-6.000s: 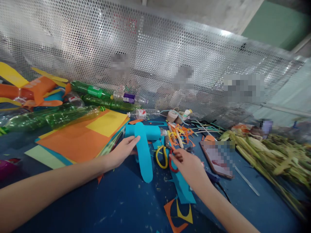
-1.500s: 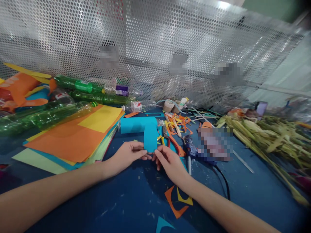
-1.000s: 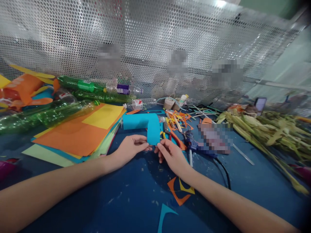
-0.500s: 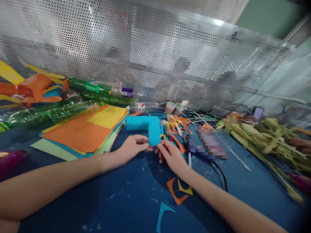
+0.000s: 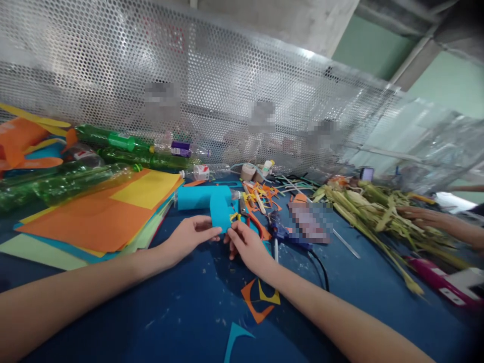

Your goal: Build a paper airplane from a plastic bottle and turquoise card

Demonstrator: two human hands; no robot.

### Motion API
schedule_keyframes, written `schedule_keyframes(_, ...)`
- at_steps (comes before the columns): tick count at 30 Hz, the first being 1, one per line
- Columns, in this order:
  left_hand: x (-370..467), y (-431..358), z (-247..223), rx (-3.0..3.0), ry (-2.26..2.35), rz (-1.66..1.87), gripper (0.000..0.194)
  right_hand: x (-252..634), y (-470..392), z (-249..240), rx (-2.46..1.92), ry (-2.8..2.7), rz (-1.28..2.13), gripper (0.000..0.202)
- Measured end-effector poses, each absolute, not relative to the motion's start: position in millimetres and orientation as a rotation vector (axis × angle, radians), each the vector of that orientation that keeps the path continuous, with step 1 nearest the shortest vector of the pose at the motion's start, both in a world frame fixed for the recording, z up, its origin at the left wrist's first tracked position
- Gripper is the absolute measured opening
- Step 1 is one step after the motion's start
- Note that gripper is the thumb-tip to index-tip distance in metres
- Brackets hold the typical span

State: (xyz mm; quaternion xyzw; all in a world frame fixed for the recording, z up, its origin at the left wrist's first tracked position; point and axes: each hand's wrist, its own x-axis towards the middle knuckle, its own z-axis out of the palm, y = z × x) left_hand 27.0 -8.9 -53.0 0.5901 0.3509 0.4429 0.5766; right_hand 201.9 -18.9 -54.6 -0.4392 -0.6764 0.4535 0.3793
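In the head view, the person's two bare hands meet low in the middle, over a scuffed blue worktop [image 5: 170, 317]. The fingers of the left hand [image 5: 192, 235] grasp a blue paper strip [image 5: 220, 214] near its lower left corner, thumb on top; the fingers of the right hand [image 5: 246, 247] pinch its lower right corner. The strip curves down toward the person from a clear bottle lying on its side, whose body is wrapped in a blue paper sleeve [image 5: 194, 197]; its bare neck points right. Just beyond the right hand lie scissors [image 5: 242, 205] with red and yellow handles, partly hidden, next to a heap of orange and yellow paper scraps [image 5: 266, 194]. To the right of these are a dark blue glue gun [image 5: 279, 229] with a black cord and a pixelated phone [image 5: 308, 222]. Left of the bottle sits a stack of coloured paper [image 5: 94, 217], orange and yellow uppermost, with green bottles [image 5: 86, 184] behind it. Nearer the person lie a few cut offcuts [image 5: 257, 308]. At far right another person's hand [image 5: 423, 219] touches a pile of husks [image 5: 359, 206]. A perforated metal panel [image 5: 223, 85] stands behind the worktop.
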Motion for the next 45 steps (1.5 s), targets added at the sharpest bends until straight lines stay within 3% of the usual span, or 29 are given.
schedule_keyframes(22, 26.0, -6.4, -59.8, 1.548, 0.946, 0.990, 0.017, 201.6, -16.6, -61.3, -1.055, -1.551, 1.221, 0.017)
schedule_keyframes(30, 26.4, -8.6, -52.7, 1.229, 0.849, 1.085, 0.025, 200.9, -14.8, -63.4, -1.003, -1.456, 1.304, 0.020)
schedule_keyframes(34, 26.6, -11.5, -43.7, 1.075, 0.725, 1.101, 0.039, 200.7, -16.4, -63.8, -1.006, -1.572, 1.264, 0.017)
schedule_keyframes(45, 25.0, -10.8, -50.0, 1.273, 0.913, 1.128, 0.022, 202.3, -19.1, -60.9, -1.043, -1.623, 1.154, 0.012)
